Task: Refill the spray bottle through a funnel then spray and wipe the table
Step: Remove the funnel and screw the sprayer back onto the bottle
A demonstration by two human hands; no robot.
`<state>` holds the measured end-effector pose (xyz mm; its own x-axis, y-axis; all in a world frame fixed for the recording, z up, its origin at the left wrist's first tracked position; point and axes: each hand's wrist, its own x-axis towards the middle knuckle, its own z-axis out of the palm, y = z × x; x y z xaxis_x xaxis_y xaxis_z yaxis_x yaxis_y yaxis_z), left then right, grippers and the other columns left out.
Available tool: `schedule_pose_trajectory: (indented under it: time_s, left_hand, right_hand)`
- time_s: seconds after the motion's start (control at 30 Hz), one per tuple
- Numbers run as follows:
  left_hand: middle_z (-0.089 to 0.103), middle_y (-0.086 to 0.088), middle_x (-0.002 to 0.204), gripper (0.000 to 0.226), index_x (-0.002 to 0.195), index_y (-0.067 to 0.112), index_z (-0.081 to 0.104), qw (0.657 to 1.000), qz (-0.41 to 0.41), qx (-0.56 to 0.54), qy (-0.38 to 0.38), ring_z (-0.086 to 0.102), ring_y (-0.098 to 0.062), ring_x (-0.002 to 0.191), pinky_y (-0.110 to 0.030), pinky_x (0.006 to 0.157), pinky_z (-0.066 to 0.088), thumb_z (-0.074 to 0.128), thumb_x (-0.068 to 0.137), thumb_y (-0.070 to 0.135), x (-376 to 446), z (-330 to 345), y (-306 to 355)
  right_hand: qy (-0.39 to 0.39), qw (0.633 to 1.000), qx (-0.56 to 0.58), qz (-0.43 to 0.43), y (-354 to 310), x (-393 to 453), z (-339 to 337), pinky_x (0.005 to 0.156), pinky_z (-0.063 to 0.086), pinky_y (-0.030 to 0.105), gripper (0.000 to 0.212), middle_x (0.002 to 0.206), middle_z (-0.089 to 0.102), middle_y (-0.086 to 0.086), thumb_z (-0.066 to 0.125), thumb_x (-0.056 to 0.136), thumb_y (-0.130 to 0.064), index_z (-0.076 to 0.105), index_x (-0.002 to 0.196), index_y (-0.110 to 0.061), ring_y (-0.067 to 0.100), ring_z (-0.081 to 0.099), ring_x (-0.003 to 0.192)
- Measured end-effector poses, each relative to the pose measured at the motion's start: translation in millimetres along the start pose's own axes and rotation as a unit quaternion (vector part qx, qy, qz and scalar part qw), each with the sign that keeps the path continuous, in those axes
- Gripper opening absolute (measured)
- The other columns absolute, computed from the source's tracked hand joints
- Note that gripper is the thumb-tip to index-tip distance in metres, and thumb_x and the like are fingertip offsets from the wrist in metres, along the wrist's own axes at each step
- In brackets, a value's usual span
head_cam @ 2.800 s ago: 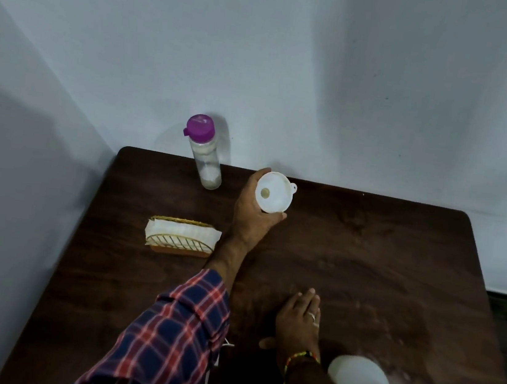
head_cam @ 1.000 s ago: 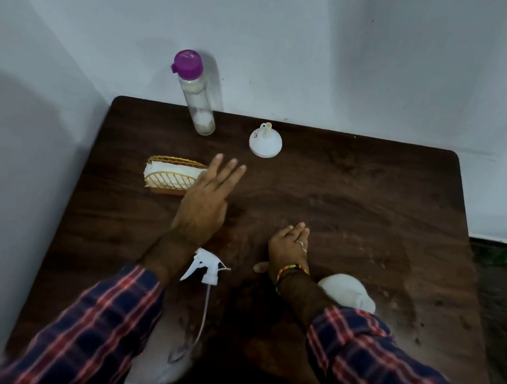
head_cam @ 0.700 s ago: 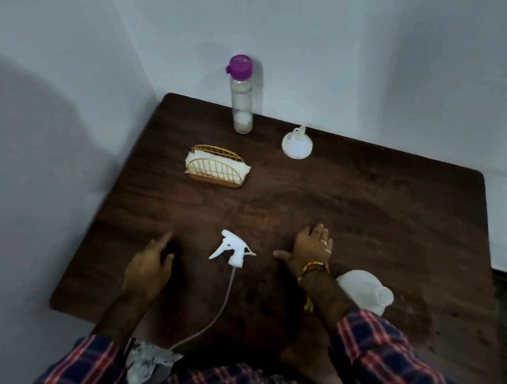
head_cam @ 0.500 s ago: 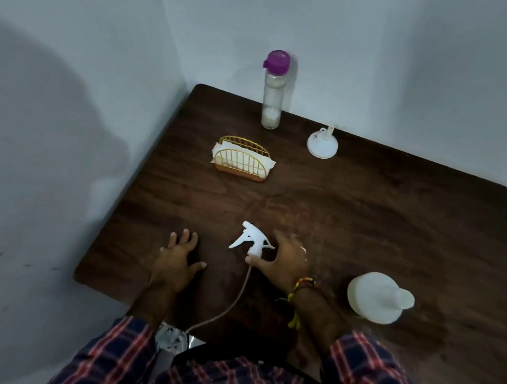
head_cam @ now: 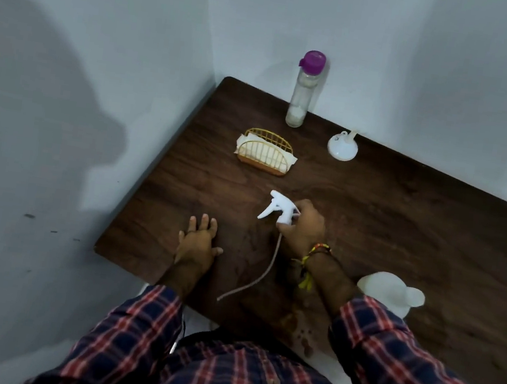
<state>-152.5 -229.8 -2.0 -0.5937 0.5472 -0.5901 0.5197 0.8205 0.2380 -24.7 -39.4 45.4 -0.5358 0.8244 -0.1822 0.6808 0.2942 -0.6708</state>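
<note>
My right hand (head_cam: pixel 304 227) grips the white spray head (head_cam: pixel 279 209) by its collar, just above the dark wooden table (head_cam: pixel 403 218). The head's thin dip tube (head_cam: pixel 262 273) trails back toward the near edge. My left hand (head_cam: pixel 197 244) rests flat on the table near the front left, fingers spread. The white spray bottle (head_cam: pixel 388 293) stands with its neck uncovered beside my right forearm. A white funnel (head_cam: pixel 342 146) lies wide end down at the back. A clear bottle with a purple cap (head_cam: pixel 302 92) stands by the wall.
A gold wire holder with white napkins (head_cam: pixel 265 154) sits at the back left of the table. White walls meet in a corner behind the table. The table's left edge runs close to the wall. A wet patch (head_cam: pixel 301 333) shows near the front edge.
My left hand set the funnel down at the back and came to rest near the front edge. My right hand moved left from the table and took hold of the spray head.
</note>
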Motion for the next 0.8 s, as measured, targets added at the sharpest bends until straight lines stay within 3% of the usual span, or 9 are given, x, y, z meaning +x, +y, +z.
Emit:
schedule_pose_trajectory:
  time_s: [0.07, 0.13, 0.23, 0.37, 0.5, 0.67, 0.8]
  left_hand:
    - [0.000, -0.003, 0.166, 0.081, 0.158, 0.020, 0.012, 1.000, -0.013, -0.018, 0.004, -0.002, -0.032, 0.152, -0.055, 0.120, 0.016, 0.061, 0.095, 0.034, -2, 0, 4]
    - [0.007, -0.004, 0.166, 0.080, 0.157, 0.020, 0.017, 0.998, -0.011, -0.054, 0.028, 0.003, -0.031, 0.152, -0.055, 0.120, 0.017, 0.063, 0.094, 0.032, -8, 2, 16]
    - [0.023, -0.003, 0.163, 0.073, 0.155, 0.019, 0.027, 0.987, 0.080, -0.109, 0.082, 0.011, -0.027, 0.152, -0.051, 0.119, 0.018, 0.064, 0.093, 0.030, -23, 8, 50]
    - [0.037, -0.001, 0.156, 0.072, 0.150, 0.020, 0.040, 0.953, 0.222, -0.183, 0.093, 0.024, -0.022, 0.149, -0.038, 0.120, 0.024, 0.070, 0.087, 0.036, -50, 14, 122]
    - [0.027, 0.016, 0.150, 0.089, 0.153, 0.024, 0.034, 0.929, 0.315, -0.195, 0.004, 0.020, -0.006, 0.146, -0.014, 0.112, 0.013, 0.082, 0.078, 0.034, -81, 18, 196]
    - [0.029, 0.005, 0.160, 0.111, 0.154, 0.030, 0.029, 0.916, 0.332, -0.219, -0.057, 0.017, -0.012, 0.150, -0.038, 0.122, 0.022, 0.090, 0.062, 0.046, -89, 38, 250]
    - [0.032, 0.006, 0.159, 0.108, 0.153, 0.031, 0.031, 0.924, 0.335, -0.173, -0.055, 0.022, -0.016, 0.149, -0.043, 0.120, 0.025, 0.090, 0.064, 0.043, -92, 47, 277]
  right_hand:
    - [0.035, 0.999, 0.036, -0.022, -15, -3, -27, 0.075, 0.057, 0.038, 0.029, 0.094, 0.072, 0.007, 0.075, 0.074, -0.017, 0.064, 0.100, -0.009, 0.025, 0.071, 0.086]
    - [0.087, 0.991, 0.083, -0.054, -27, -11, -63, 0.072, 0.058, 0.029, 0.033, 0.093, 0.071, 0.003, 0.078, 0.073, -0.015, 0.064, 0.103, -0.011, 0.017, 0.070, 0.081]
    - [0.217, 0.962, 0.138, -0.096, -35, -27, -128, 0.066, 0.051, 0.009, 0.039, 0.094, 0.069, 0.000, 0.080, 0.072, -0.011, 0.064, 0.107, -0.011, 0.012, 0.068, 0.077]
    - [0.367, 0.913, 0.145, -0.099, -14, -59, -221, 0.074, 0.057, 0.023, 0.039, 0.099, 0.071, -0.002, 0.081, 0.076, -0.019, 0.063, 0.110, -0.014, 0.010, 0.070, 0.083]
    - [0.523, 0.844, 0.093, -0.067, 32, -85, -285, 0.070, 0.058, 0.034, 0.029, 0.092, 0.070, -0.001, 0.068, 0.085, -0.031, 0.063, 0.108, -0.013, 0.011, 0.069, 0.073]
    - [0.534, 0.840, 0.002, -0.101, 74, -94, -317, 0.067, 0.057, 0.041, 0.029, 0.098, 0.067, 0.008, 0.065, 0.091, -0.025, 0.063, 0.113, -0.006, 0.024, 0.068, 0.076]
    - [0.508, 0.842, -0.043, -0.177, 72, -94, -318, 0.066, 0.059, 0.042, 0.031, 0.101, 0.064, 0.015, 0.061, 0.096, -0.020, 0.062, 0.118, 0.001, 0.028, 0.067, 0.076]
